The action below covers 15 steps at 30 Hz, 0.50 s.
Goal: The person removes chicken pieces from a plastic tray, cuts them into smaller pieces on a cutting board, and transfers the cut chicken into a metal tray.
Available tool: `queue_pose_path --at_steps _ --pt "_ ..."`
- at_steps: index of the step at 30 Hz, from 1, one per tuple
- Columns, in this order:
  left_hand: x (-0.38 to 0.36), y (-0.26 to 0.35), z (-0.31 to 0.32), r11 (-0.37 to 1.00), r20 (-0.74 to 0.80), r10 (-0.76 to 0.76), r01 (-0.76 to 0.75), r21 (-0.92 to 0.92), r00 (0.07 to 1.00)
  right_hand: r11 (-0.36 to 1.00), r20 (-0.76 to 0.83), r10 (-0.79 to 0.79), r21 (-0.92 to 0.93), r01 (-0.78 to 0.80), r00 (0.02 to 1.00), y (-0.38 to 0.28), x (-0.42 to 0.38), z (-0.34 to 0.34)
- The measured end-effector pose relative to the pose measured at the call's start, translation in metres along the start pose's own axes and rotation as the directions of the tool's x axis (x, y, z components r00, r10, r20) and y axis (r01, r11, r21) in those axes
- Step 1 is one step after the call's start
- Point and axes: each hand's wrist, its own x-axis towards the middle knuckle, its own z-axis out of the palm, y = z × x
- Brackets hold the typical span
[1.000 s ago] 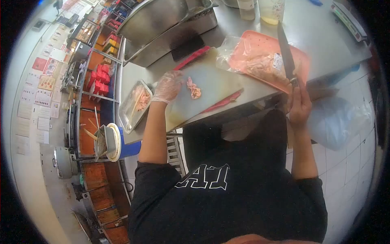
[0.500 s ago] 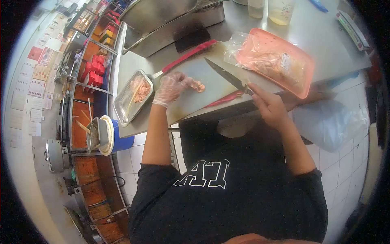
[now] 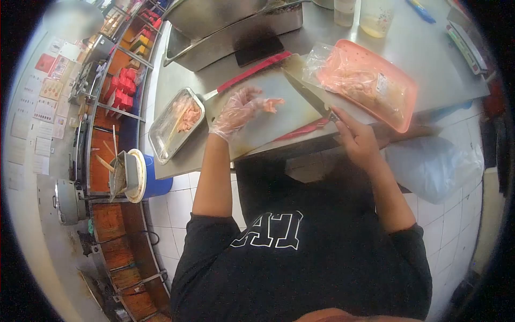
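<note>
My left hand (image 3: 236, 112), in a clear plastic glove, is over the left part of a pale cutting board (image 3: 292, 115). Its curled fingers meet one end of a small piece of raw meat (image 3: 272, 104), which looks like chicken. My bare right hand (image 3: 355, 137) grips the handle of a large kitchen knife (image 3: 307, 94) at the board's right side. The blade points away and to the left, apart from the meat. Left of the gloved hand stands a foil-like metal tray (image 3: 159, 140) with pieces of raw meat inside.
A pink tray (image 3: 409, 110) with bagged raw meat lies at the right. Behind the board are a red-handled tool (image 3: 255, 71) and a large metal container (image 3: 214, 51). A blue bucket (image 3: 161, 180) stands below the left edge; a plastic bag (image 3: 437, 166) hangs at the right.
My left hand has shifted slightly right and its fingers look less tightly closed. The meat piece has moved right and away from me. The knife stays in my right hand, slightly further right.
</note>
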Motion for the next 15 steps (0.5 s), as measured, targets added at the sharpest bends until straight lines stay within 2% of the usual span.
queue_pose_path --at_steps 1,2,3,5,6,8,9,11,12,14,15 --pt "-0.002 -0.011 -0.007 0.852 -0.07 0.042 0.001 0.524 0.997 0.998 0.0 -0.044 -0.049 0.044 0.999 -0.001 0.002 0.0" --pt "-0.003 -0.022 -0.013 0.452 -0.107 0.114 0.045 0.891 0.988 0.991 0.003 -0.089 -0.097 0.089 0.996 -0.002 0.003 0.001" --pt "-0.008 -0.022 -0.012 0.455 -0.109 0.115 0.045 0.889 0.987 0.991 0.005 -0.089 -0.1 0.09 0.996 -0.003 0.005 0.004" --pt "-0.023 -0.025 -0.012 0.463 -0.214 0.235 0.084 0.882 0.948 0.974 0.021 -0.138 -0.179 0.14 0.99 -0.008 0.009 0.013" --pt "-0.028 -0.021 -0.006 0.464 -0.223 0.23 0.095 0.881 0.947 0.974 0.031 -0.139 -0.173 0.143 0.99 -0.018 0.012 0.017" --pt "-0.033 -0.012 0.017 0.672 -0.342 0.219 0.112 0.732 0.914 0.969 0.204 0.151 -0.222 -0.105 0.967 -0.043 0.021 0.024" --pt "-0.033 -0.016 0.024 0.672 -0.355 0.217 0.124 0.73 0.909 0.971 0.216 0.143 -0.218 -0.095 0.966 -0.045 0.023 0.031" --pt "-0.03 -0.025 0.034 0.507 -0.231 0.497 -0.064 0.86 0.836 0.954 0.227 0.177 -0.28 -0.109 0.958 -0.045 0.028 0.046" --pt "-0.028 -0.025 0.035 0.506 -0.242 0.497 -0.052 0.861 0.833 0.956 0.237 0.167 -0.277 -0.098 0.957 -0.044 0.03 0.049" --pt "-0.022 -0.024 0.032 0.57 -0.307 0.296 0.09 0.816 0.905 0.973 0.158 0.14 -0.207 -0.106 0.977 -0.04 0.033 0.051" --pt "-0.023 -0.018 0.031 0.573 -0.312 0.295 0.094 0.814 0.903 0.973 0.162 0.137 -0.209 -0.102 0.977 -0.038 0.033 0.048"
